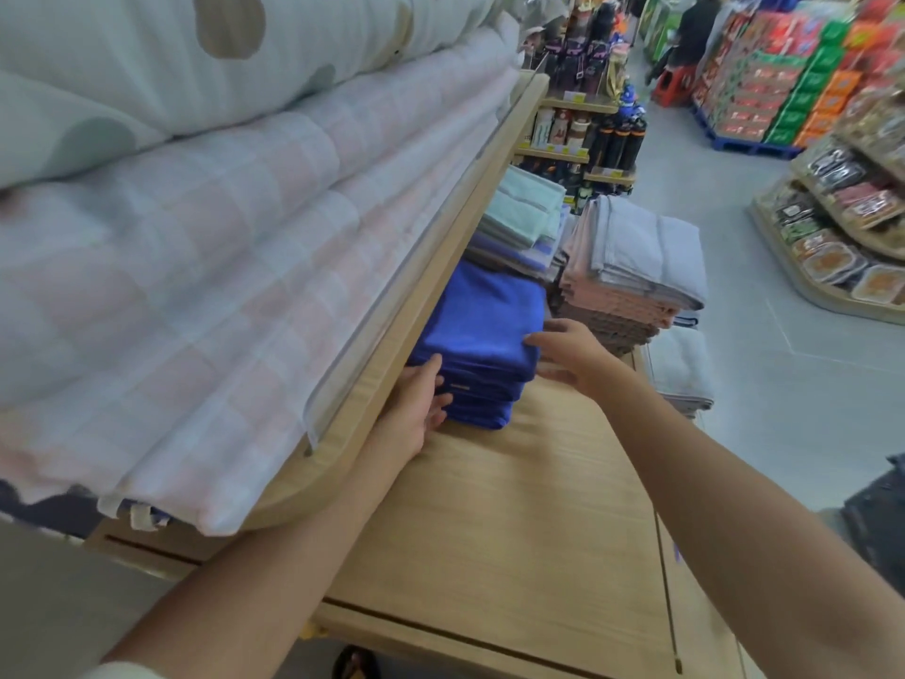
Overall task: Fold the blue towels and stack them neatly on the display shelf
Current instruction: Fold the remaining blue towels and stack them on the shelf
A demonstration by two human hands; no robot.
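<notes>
Upper shelf lip overhangs the left side of the blue towel stack. It's loaded with rolled checked bedding, so headroom above the stack is tight on that side. Just behind the stack: mint and lilac folded towels. Behind and right of it: pink-and-grey towel pile, close, can't tell if touching. Right of the stack, on a lower level: grey towels

Your left hand is at the stack's near-left side, fingers straight and flat against the layered edges, holding nothing. Your right hand is at the stack's near-right corner, fingers spread wide, fingertips on the top towel's edge, nothing gripped. The stack sits between both hands, several folded towels high, edges roughly in line

The stack rests on the light wood display shelf, and the board runs from the stack toward you. Shop aisle: grey tiled floor right of the stack, bottle rack far behind it, packaged-food stands far right, a person well beyond the stack at the aisle's far end
</notes>
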